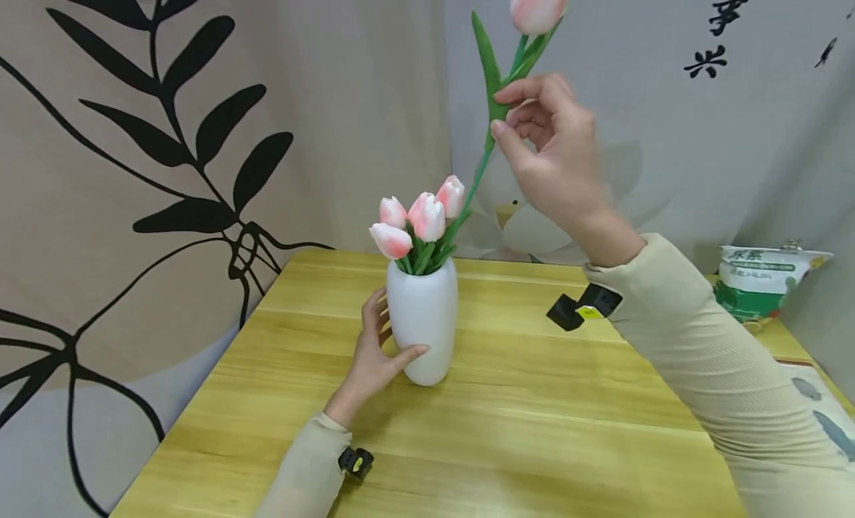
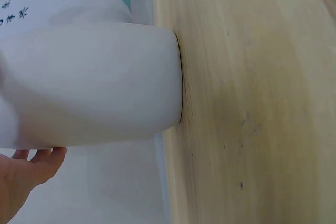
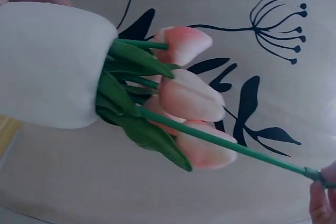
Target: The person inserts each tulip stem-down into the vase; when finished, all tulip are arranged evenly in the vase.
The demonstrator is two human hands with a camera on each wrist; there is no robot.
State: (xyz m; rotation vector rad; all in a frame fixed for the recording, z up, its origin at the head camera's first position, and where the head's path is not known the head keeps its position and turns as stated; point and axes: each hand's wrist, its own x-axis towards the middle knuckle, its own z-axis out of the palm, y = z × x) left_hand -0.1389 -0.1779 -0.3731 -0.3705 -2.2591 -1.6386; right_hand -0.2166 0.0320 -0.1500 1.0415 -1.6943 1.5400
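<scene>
A white vase (image 1: 422,321) stands upright on the wooden table with several pink-and-white tulips (image 1: 427,216) in its mouth. My left hand (image 1: 375,358) holds the vase's left side, thumb across the front and fingers round the back. Above and to the right, my right hand (image 1: 551,143) pinches a longer tulip (image 1: 537,6) by its leaf and stem between thumb and fingers. Its green stem (image 3: 247,152) slants down to the vase mouth among the other leaves, where its lower end is hidden. The left wrist view shows the vase base (image 2: 170,77) resting on the wood.
The wooden table (image 1: 568,429) reaches back to a wall hanging (image 1: 347,117) with black plant prints. At the right rear stands a green-and-white bag (image 1: 761,280). A sheet with grey leaf shapes (image 1: 824,414) lies at the right edge, partly behind the right sleeve (image 1: 708,347).
</scene>
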